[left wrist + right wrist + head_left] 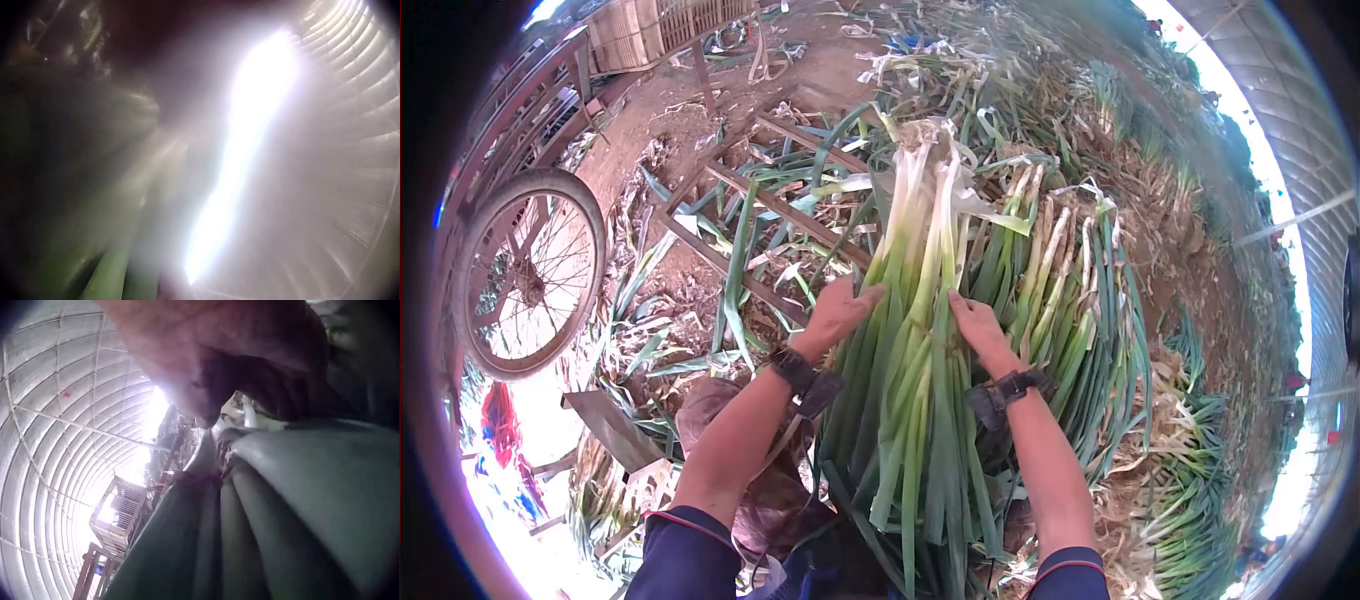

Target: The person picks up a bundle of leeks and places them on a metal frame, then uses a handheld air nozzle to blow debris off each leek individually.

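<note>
A large bundle of long green onions (922, 265) lies before me in the head view, white root ends pointing away and green leaves toward my body. My left hand (836, 314) grips its left side, thumb on top and the other fingers hidden by the leaves. On the opposite side my right hand (982, 330) holds the bundle, its thumb along the stalks. Close up in the right wrist view, a thin reddish strip (199, 480) crosses the stalks below the curled right hand (231, 356). Haze blurs most of the left wrist view, with green leaves (107, 275) at its bottom.
More green onions (1055, 265) lie in a row just right of the bundle. A wooden frame (785, 205) sits on littered soil at the left. Beyond it stands a cart with a spoked wheel (532, 275) and a slatted crate (635, 35). Piled onions (1200, 500) line the right.
</note>
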Motion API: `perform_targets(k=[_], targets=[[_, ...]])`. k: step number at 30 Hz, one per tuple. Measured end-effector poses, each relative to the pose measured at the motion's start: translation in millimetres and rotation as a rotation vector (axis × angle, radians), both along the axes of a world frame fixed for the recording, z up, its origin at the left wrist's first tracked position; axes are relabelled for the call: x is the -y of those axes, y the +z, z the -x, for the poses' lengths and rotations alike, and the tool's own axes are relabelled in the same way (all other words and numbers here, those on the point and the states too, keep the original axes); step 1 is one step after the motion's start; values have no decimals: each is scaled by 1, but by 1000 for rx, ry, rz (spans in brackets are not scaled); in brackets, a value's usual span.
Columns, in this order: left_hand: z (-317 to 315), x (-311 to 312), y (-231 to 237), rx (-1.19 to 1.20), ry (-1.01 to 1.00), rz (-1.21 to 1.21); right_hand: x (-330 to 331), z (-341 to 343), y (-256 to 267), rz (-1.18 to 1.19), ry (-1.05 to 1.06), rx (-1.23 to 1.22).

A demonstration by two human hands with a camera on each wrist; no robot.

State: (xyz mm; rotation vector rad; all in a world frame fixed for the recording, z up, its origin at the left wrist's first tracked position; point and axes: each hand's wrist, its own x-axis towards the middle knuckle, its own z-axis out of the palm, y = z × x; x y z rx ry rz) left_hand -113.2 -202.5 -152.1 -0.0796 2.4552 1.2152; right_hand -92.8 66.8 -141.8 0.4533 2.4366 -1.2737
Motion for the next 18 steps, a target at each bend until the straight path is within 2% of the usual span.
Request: perform_targets(k=[1,3,4,5,7,8,10,11,13,15,17,18], targets=[[3,-3,-2,2,3,-1,3,6,-7,-1,3,2],[12,-14,-14,131,58,-289,10,18,-4,11,-59,44],[13,-20,-20,153,145,-473,9,18,0,229,-90,81],[18,-22,-23,157,138,-472,18,19,8,229,-99,81],[28,-18,-31,431,178,-671,41,19,15,397,-10,-12],[30,-15,-36,440,172,-659,51,22,20,405,-22,-8],[37,-5,-44,580,222,-806,72,35,32,128,142,40],[40,2,-49,650,252,-879,84,37,34,140,136,38],[44,3,-61,673,236,-857,96,38,36,-496,243,-46],[43,0,-63,682,244,-849,84,43,23,-494,273,31],[44,-1,-80,546,185,-830,58,55,-40,565,195,39],[43,2,-82,547,193,-828,60,56,-44,569,200,44]])
